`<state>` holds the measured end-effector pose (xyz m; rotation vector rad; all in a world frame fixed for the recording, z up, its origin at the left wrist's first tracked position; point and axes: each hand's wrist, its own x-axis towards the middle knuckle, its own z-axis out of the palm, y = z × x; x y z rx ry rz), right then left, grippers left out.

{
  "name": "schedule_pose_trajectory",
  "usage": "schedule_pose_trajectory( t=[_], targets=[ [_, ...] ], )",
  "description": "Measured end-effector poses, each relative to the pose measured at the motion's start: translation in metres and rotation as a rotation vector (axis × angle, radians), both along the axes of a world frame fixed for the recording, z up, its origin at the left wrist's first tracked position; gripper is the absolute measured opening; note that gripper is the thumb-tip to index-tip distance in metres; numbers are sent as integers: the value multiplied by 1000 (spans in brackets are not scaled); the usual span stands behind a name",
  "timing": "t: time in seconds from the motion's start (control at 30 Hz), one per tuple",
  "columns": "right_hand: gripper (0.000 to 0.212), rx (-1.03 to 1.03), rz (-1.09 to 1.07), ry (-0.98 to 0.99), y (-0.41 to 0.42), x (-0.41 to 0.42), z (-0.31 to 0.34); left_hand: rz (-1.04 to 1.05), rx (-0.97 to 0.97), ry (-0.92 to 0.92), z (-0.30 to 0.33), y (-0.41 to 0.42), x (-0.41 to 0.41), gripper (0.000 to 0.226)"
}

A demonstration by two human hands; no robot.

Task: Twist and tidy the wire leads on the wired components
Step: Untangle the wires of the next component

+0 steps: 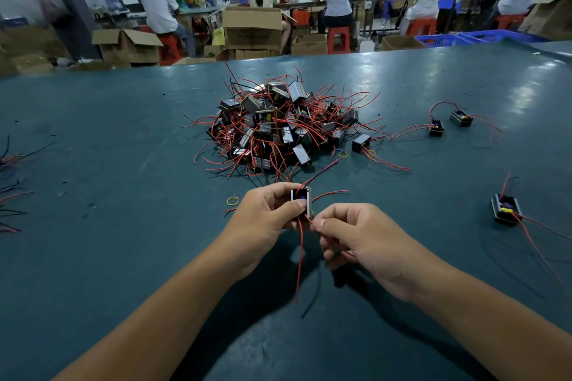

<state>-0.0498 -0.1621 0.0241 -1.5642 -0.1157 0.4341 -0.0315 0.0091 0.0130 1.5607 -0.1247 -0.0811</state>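
Note:
My left hand [266, 213] grips a small black transformer [301, 196] just above the green table, thumb pressed on its face. Red and black leads stick out of it upward and to the right. One long red lead [299, 260] hangs down from it. My right hand [356, 235] pinches thin red leads right beside the component, fingers curled. A big pile of the same wired components [278, 130] with tangled red leads lies on the table beyond my hands.
Loose components lie at the right: one [506, 210] near the edge, two more [436, 128] [461, 118] farther back, one [361, 143] beside the pile. Yellow rubber bands [232, 201] [343, 154] lie on the table [123, 164]. Wire scraps lie far left. People sit at benches behind.

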Motion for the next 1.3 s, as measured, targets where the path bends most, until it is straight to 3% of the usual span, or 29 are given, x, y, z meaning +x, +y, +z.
schedule_pose_trajectory(
  t=[0.23, 0.47, 0.63, 0.87, 1.13, 1.3],
  targets=[
    [14, -82, 81, -61, -11, 5, 6, -55, 100, 66, 4, 11, 2, 16],
    [19, -47, -96, -84, -24, 20, 10, -122, 154, 104, 7, 11, 0, 26],
    [10, -20, -143, -126, -28, 26, 7, -176, 245, 112, 8, 10, -2, 26],
    [9, -65, -32, -123, -35, 29, 4, -199, 419, 42, 5, 21, 2, 25],
    [16, 23, -26, -101, -38, 33, -3, -396, 978, -152, 8, 37, 3, 29],
    [18, 31, 6, -109, -34, 31, -4, -231, 874, -283, 13, 30, -2, 42]
  ],
)
